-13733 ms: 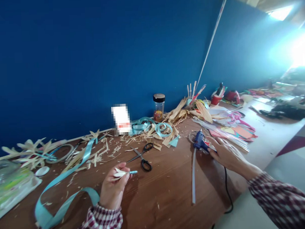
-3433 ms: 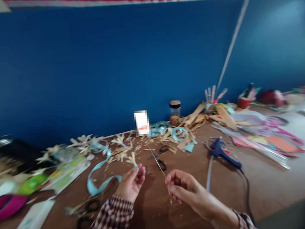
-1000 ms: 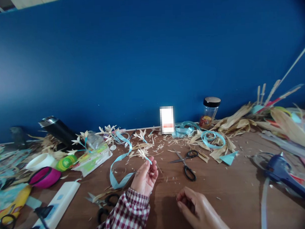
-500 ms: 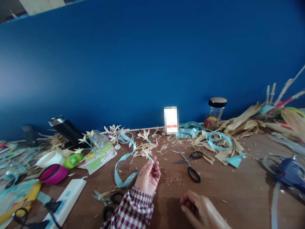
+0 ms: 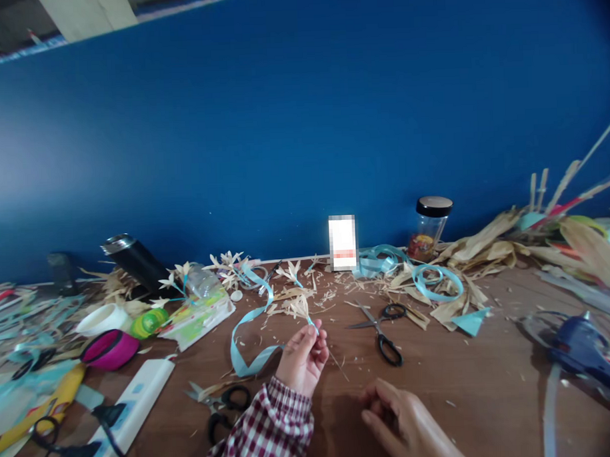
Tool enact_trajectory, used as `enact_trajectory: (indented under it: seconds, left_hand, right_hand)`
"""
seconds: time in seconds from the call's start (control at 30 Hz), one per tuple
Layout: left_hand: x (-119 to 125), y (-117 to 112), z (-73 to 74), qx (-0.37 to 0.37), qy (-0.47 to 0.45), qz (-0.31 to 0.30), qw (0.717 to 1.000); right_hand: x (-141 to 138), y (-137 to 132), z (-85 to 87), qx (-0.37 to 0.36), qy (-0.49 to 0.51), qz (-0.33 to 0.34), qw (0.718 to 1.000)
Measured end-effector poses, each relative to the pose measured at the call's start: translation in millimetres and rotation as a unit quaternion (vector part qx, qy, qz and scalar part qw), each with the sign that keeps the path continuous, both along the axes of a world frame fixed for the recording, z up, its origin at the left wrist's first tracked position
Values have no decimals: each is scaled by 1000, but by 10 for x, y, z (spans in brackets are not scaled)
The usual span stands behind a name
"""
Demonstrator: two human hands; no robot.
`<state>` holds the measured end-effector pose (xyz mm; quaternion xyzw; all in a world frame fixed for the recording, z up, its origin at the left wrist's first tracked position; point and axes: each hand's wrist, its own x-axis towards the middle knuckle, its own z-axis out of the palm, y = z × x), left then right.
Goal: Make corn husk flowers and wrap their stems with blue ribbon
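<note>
A small cream husk flower (image 5: 298, 307) with a blue-wrapped stem points up and away from my left hand (image 5: 305, 356). The thumb and fingertips of that hand are pinched on the stem. A light blue ribbon (image 5: 257, 365) runs in a loop from behind the left wrist toward the back of the table. My right hand (image 5: 404, 421) rests low on the table, its fingers loosely curled and nothing visible in them. Black-handled scissors (image 5: 377, 326) lie partly open beyond it. Another pair of scissors (image 5: 218, 405) lies beside my left sleeve.
A white power strip (image 5: 135, 401) and yellow cutter (image 5: 51, 407) lie at left, near a tilted black flask (image 5: 139, 261). At right are a blue glue gun (image 5: 579, 342), a ribbon coil (image 5: 437, 282), a lidded jar (image 5: 431, 227) and dry husks (image 5: 490, 245). Husk scraps litter the middle.
My left hand has moved slightly right and turned the flower, so its petals show more plainly. The right hand stays in place. The view has tilted a little.
</note>
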<state>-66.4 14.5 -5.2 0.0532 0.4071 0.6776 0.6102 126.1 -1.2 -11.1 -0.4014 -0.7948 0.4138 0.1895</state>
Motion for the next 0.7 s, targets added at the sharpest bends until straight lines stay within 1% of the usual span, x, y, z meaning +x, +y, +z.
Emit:
enact_trajectory:
  seconds: [0.17,0.33,0.47,0.6,0.7]
  left_hand:
    - [62,-36,24,-3,21,-25,999]
    - [85,-62,79,-15,23,-43,999]
    - [101,-81,60,-9,33,-67,997]
    - [122,-89,27,-4,45,-69,997]
    - [132,-87,24,0,51,-75,996]
  right_hand:
    - [-1,1,26,-3,7,-4,1000]
    - [7,-8,40,-5,25,-29,999]
    - [20,-16,36,-11,51,-46,998]
    - [19,-26,52,-22,59,-60,996]
    - [18,-25,43,-27,62,-54,996]
